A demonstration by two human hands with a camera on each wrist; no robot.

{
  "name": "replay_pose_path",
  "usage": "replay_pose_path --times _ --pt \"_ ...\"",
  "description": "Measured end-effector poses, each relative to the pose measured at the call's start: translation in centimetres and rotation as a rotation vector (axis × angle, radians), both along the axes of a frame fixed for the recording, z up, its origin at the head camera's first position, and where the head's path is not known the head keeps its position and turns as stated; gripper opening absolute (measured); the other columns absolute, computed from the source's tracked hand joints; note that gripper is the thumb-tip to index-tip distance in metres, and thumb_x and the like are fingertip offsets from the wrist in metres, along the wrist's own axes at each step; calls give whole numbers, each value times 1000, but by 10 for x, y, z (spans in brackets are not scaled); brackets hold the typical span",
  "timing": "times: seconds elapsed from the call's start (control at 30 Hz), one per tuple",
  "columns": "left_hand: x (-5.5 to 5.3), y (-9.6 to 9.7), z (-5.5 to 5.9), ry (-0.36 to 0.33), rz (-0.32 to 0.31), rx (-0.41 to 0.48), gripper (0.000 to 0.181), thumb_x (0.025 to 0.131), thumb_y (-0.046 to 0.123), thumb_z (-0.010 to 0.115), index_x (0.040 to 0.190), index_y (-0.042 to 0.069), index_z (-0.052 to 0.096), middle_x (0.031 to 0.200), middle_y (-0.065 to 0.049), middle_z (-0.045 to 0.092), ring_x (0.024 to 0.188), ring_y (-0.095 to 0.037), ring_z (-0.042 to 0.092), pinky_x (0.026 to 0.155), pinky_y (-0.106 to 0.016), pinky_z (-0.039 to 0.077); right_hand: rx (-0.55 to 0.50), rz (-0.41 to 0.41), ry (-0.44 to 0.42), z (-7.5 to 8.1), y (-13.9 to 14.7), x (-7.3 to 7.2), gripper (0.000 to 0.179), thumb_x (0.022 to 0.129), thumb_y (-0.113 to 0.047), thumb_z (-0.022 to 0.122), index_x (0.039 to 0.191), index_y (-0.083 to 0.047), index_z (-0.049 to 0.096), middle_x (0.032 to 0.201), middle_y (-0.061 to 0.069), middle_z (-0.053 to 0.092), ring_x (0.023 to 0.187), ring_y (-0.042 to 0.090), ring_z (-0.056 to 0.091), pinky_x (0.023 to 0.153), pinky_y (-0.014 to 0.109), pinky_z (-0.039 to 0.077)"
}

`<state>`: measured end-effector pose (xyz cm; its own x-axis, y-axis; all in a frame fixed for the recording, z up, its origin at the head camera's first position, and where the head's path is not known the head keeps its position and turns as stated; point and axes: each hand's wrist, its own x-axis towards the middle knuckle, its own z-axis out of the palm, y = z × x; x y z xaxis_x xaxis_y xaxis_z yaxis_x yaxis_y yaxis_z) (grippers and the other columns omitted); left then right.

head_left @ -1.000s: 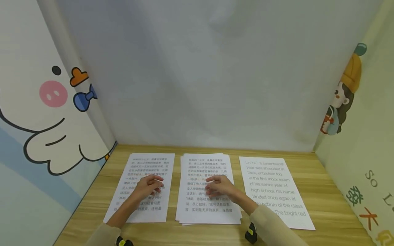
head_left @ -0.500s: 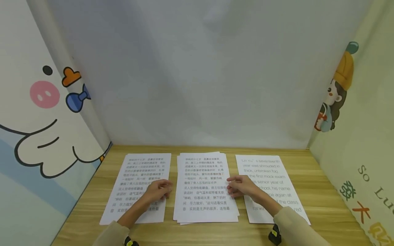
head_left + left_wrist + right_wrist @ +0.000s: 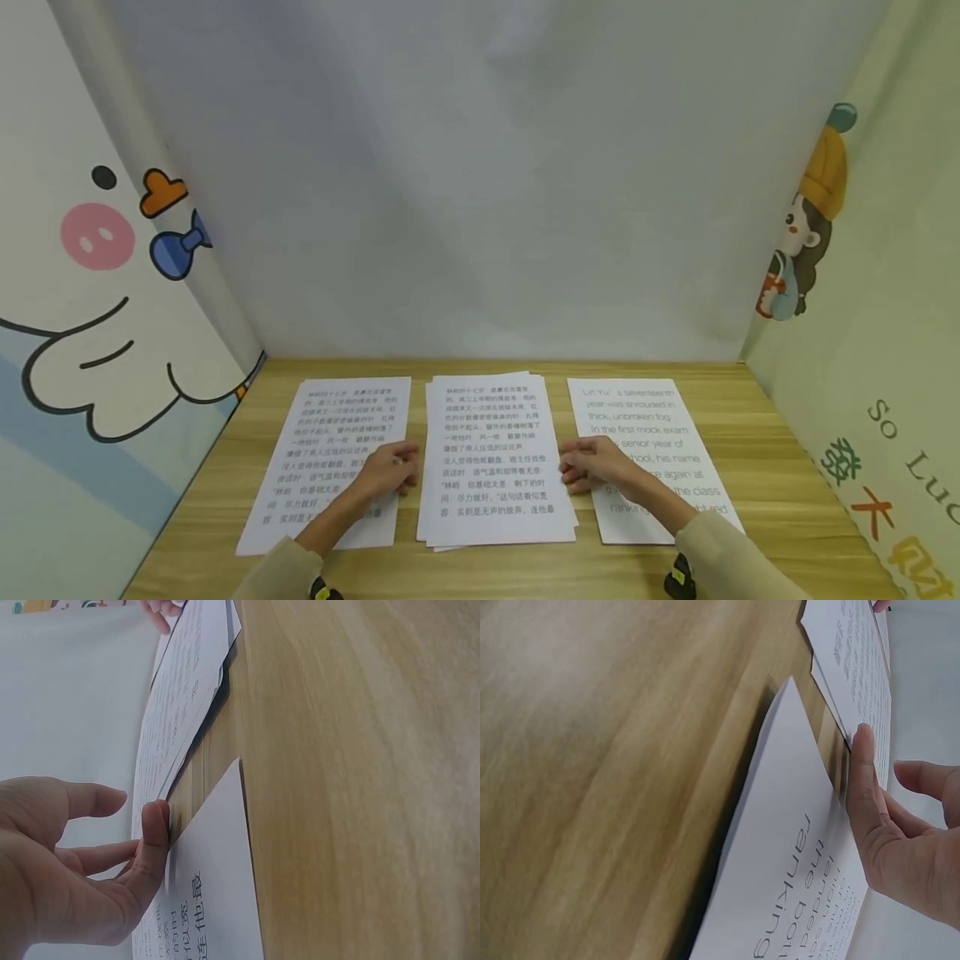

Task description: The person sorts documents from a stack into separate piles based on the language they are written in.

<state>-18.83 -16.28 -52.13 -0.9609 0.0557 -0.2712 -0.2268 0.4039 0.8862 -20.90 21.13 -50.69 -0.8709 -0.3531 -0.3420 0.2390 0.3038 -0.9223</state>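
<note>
Leaving the middle paper stack (image 3: 487, 467), our right hand (image 3: 595, 463) now flanks it opposite our left hand (image 3: 386, 471); it seems reachable both sides. Both grips look loosely spread.

Chinese lines opening "林屿的十七岁" top the middle paper stack (image 3: 491, 462) and the page to its left (image 3: 326, 458), while the English page to its right (image 3: 652, 442) begins "Lin Yu's seventeenth year was shrouded in thick, unbroken fog". Farther right of the stack, the wall (image 3: 900, 292) bears "So Luc", cut by the frame edge, plus "發" and "大".
</note>
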Motion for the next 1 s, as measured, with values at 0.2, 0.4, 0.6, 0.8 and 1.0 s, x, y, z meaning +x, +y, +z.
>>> replay_pose_path --times 0.2,0.4,0.6,0.8,1.0 --pt "1 4 0 0 -21 -17 47 95 9 62 138 -8 56 100 -11 65 72 -15 63 62 -28 56 14 -6 -20 -4 -5 2 47 104 -9 52 141 19 44 104 17 71 84 14 73 76 32 64" --pt "0 9 -1 2 -44 -68 48 96 11 64 140 -6 56 82 -7 64 63 -13 56 57 -25 49 28 -38 -25 -1 -9 2 48 104 -7 51 143 20 40 107 17 70 83 12 72 76 32 64" --pt "-2 12 -3 13 -39 -89 48 96 11 65 140 -7 56 82 -5 63 62 -13 53 56 -24 45 14 -31 -20 -1 -10 2 48 104 -8 52 143 19 41 108 18 70 83 12 72 75 31 64" --pt "-3 13 -3 17 -25 -97 46 96 14 64 137 -5 59 86 -4 65 66 -13 57 57 -24 47 22 -19 -10 -1 -11 2 46 105 -10 52 142 16 45 106 17 71 82 12 72 75 31 64" --pt "-1 14 2 18 -28 -73 44 96 14 64 137 -3 59 104 -8 66 75 -15 63 65 -27 50 46 -72 -13 -1 -13 1 49 104 -8 52 144 17 41 105 17 70 80 12 71 73 32 64"
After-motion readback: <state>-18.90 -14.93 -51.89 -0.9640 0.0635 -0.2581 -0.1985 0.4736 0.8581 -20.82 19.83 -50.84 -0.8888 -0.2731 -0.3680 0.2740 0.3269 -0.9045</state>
